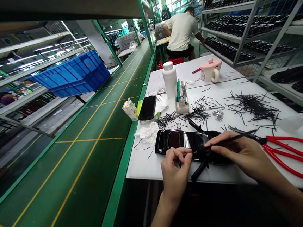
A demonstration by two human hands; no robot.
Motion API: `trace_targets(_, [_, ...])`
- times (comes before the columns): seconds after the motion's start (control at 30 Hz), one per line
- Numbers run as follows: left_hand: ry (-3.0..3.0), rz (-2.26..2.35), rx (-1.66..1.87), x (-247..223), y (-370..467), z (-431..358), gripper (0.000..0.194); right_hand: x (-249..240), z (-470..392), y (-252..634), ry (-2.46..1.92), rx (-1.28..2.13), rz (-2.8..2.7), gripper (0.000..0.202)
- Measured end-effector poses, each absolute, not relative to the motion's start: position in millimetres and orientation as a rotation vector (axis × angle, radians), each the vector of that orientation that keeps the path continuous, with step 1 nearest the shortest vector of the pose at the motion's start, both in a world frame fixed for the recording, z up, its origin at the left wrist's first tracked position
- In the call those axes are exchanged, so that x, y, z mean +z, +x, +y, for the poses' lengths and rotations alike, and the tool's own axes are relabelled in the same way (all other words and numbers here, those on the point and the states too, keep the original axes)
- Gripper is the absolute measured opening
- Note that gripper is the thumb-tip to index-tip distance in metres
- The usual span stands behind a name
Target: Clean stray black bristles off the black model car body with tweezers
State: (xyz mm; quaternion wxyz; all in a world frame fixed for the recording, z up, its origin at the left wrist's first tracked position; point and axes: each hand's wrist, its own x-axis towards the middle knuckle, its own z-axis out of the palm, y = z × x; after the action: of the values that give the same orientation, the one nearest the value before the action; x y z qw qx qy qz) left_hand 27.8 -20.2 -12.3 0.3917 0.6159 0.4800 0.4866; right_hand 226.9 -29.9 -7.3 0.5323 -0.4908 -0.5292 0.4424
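A glossy black model car [169,140] lies on the white table near its front edge, with both doors swung out. Over its near side, my left hand [176,166] pinches the left end of a thin black strip. My right hand [237,152] grips the same strip [226,140] further right, and its far end sticks out past the fingers. Red-handled pliers [290,154] rest just right of my right hand. Loose black strips [254,106] are heaped behind the car, and small shiny pieces [217,114] lie among them.
Behind the car stand a white bottle [170,80], a metal holder [182,102], a phone [147,108], crumpled tissue [148,133] and a pink-lidded mug [210,71]. A green conveyor [91,150] runs along the left. Shelves [229,32] stand right; a seated person [183,31] is beyond the table.
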Motion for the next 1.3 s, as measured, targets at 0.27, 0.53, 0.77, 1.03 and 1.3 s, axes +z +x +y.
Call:
trace_targets(0.27, [2.038, 1.502, 1.261, -22.0, 15.2, -16.5, 0.021, -12.1, -28.5, 247.1, -1.191, 1.106, -1.587, 0.019])
trace_targets(0.53, [2.232, 1.565, 1.091, -28.8, 22.3, -14.2, 0.023, -13.3, -31.7, 236.4, -1.137, 0.967, -1.8, 0.015])
trace_targets(0.77, [2.306, 1.58, 1.08, -33.6, 20.1, -11.5, 0.027, -15.4, -34.7, 228.1, -1.078, 0.727, -1.969, 0.018])
trace_targets(1.03, [2.311, 1.593, 1.08, -32.9, 21.6, -12.5, 0.033, -17.2, -35.6, 228.1, -1.039, 0.675, -2.021, 0.02])
trace_targets(1.3, [2.32, 1.616, 1.119, -34.4, 23.5, -12.5, 0.032, -18.6, -37.4, 227.9, -1.072, 0.695, -1.965, 0.019])
